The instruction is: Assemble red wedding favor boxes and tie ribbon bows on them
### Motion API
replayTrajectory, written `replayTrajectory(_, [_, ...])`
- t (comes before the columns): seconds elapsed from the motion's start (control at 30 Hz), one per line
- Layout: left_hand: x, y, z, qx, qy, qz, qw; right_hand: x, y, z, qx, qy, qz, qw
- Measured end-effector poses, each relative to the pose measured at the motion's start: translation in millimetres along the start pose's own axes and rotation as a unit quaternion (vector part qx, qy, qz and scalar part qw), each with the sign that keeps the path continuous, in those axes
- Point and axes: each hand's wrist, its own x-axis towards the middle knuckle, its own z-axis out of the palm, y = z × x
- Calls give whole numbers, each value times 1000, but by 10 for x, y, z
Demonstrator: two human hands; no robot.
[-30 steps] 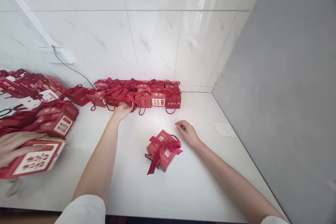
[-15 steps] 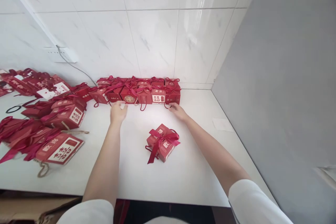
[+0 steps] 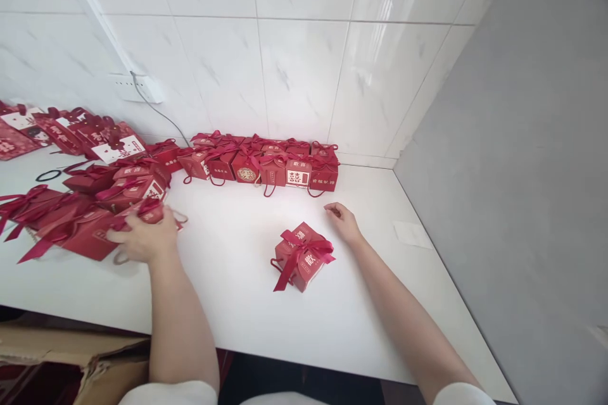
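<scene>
My left hand (image 3: 147, 235) is closed round a red gift box (image 3: 148, 214) at the near right of the left-hand group; the hand hides much of that box. Other red gift boxes (image 3: 90, 235) with ribbon bows lie right beside it. My right hand (image 3: 344, 221) hovers over the table with its fingers curled in and nothing seen in them. Just left of it, a single red gift box (image 3: 304, 259) with a ribbon bow sits apart, turned at an angle.
Red gift boxes (image 3: 274, 171) stand in rows along the tiled wall. Red and white bags (image 3: 102, 139) lie at the far left near a black ring (image 3: 49, 175). A grey panel (image 3: 513, 171) borders the white table (image 3: 247, 304) on the right. Below the left edge is a cardboard box (image 3: 90, 354).
My left hand has gone from the wall row to the left-hand group and taken hold of a box there. My right hand has drawn back from the row. The view has shifted left.
</scene>
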Motion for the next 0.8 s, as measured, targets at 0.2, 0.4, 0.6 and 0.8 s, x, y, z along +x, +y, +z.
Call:
replayTrajectory(0.2, [-462,670,477,-151,-223,222,937,-13,-58,17,-17,19,-6,1000])
replayTrajectory(0.4, [-889,1089,1136,-316,-363,448,753,-87,-202,23,-68,50,-143,986])
replayTrajectory(0.6, [-1262,1052,1241,-322,-471,444,691,-65,-243,55,-19,32,-113,993])
replayTrajectory(0.8, [-1437,1174,1071,-390,-560,432,590,-189,-331,2,-91,94,-168,977])
